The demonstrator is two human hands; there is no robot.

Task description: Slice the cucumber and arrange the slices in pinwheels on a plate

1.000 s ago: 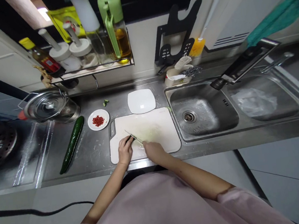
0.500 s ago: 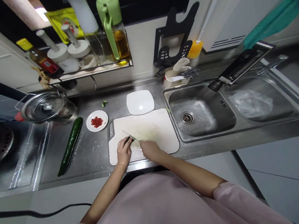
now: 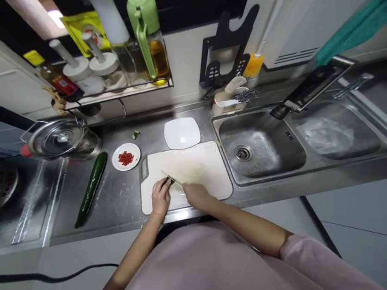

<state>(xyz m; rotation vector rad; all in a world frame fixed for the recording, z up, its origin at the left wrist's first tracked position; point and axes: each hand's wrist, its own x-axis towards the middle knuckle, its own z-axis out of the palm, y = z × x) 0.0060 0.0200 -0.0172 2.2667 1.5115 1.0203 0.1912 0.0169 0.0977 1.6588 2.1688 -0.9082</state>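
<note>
A white cutting board [image 3: 202, 162] lies on the steel counter beside the sink. My left hand [image 3: 160, 199] rests on its near left part, fingers curled down on a small dark green cucumber piece [image 3: 167, 181]. My right hand [image 3: 195, 195] is closed round the handle of a knife [image 3: 171, 178]. The thin blade slants up and to the left, right against my left fingertips. Pale green cut bits [image 3: 192, 177] lie on the board just beyond my right hand.
A whole cucumber [image 3: 91, 189] lies left of the board, near a small plate of red bits [image 3: 126, 157]. A bare white plate [image 3: 182, 133] sits behind the board. A lidded pot [image 3: 62, 139], a condiment rack [image 3: 108, 75] and a double sink [image 3: 261, 144] surround the spot.
Both hands stay on the board; the knife and my right hand have shifted only slightly beside my left fingers. Nothing else has moved.
</note>
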